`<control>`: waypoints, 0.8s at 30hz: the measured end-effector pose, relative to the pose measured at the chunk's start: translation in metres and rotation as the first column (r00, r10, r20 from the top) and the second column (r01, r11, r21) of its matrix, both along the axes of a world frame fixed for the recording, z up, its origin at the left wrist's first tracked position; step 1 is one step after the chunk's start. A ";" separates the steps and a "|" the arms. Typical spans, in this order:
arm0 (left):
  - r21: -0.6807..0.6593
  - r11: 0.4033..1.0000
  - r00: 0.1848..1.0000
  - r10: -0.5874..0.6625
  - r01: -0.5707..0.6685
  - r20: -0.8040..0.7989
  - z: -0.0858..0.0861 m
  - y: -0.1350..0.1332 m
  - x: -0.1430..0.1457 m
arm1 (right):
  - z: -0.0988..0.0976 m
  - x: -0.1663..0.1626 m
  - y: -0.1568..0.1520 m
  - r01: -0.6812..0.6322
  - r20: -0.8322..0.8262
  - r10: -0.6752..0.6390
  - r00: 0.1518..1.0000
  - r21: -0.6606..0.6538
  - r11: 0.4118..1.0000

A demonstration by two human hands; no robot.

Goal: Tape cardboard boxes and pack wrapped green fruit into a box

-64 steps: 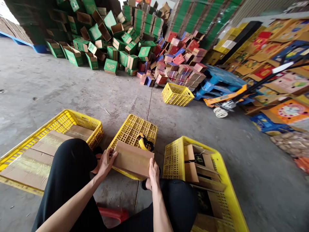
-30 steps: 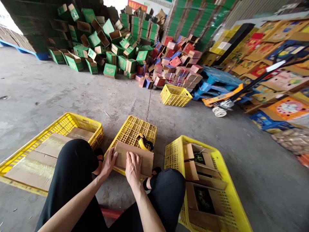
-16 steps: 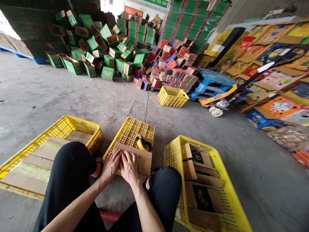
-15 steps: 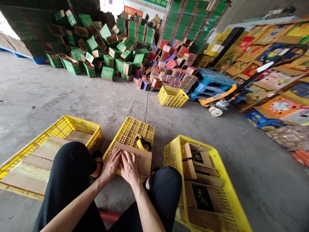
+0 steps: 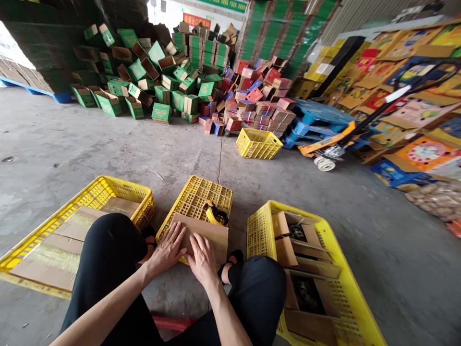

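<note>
A brown cardboard box [image 5: 217, 238] lies on an upturned yellow crate [image 5: 187, 194] between my knees. My left hand [image 5: 168, 247] rests on the box's left part, fingers stretched out. Beside it, my right hand [image 5: 202, 254] presses on the box with its fingers extended too. Neither hand grips anything. A yellow and black tape dispenser [image 5: 215, 214] stands on the crate just behind the box. To the right, a yellow crate [image 5: 338, 240] holds open cardboard boxes [image 5: 315, 286] with dark contents. The left yellow crate [image 5: 118, 179] contains closed, taped boxes [image 5: 48, 257].
Farther off on the concrete floor stands another yellow crate [image 5: 259, 144]. Behind it are a heap of green cartons [image 5: 161, 111], red cartons [image 5: 255, 94], blue pallets [image 5: 317, 113] and an orange pallet jack [image 5: 327, 144]. Stacked fruit cartons [image 5: 414, 105] line the right side.
My hands have moved slightly apart across the box, the right one shifting right. The view has shifted a little, and my right knee has moved outward to the right.
</note>
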State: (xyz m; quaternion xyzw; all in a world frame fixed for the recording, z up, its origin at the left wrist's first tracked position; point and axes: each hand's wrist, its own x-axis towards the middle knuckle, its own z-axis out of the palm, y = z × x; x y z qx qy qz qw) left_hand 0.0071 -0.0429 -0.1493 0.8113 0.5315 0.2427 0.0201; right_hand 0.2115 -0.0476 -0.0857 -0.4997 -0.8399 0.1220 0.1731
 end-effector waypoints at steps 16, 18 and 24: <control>-0.076 0.996 0.996 -0.034 0.040 0.081 -0.019 -0.008 0.001 | -0.006 0.041 -0.011 0.150 0.031 -0.154 0.988 0.099 0.984; -0.063 0.997 0.997 -0.034 0.039 0.074 -0.018 -0.011 0.002 | -0.001 0.038 -0.013 0.149 0.018 -0.151 0.988 0.068 0.986; -0.048 0.998 0.998 -0.049 0.051 0.042 -0.014 -0.015 0.002 | 0.010 0.029 -0.013 0.134 -0.027 -0.133 0.991 0.022 0.991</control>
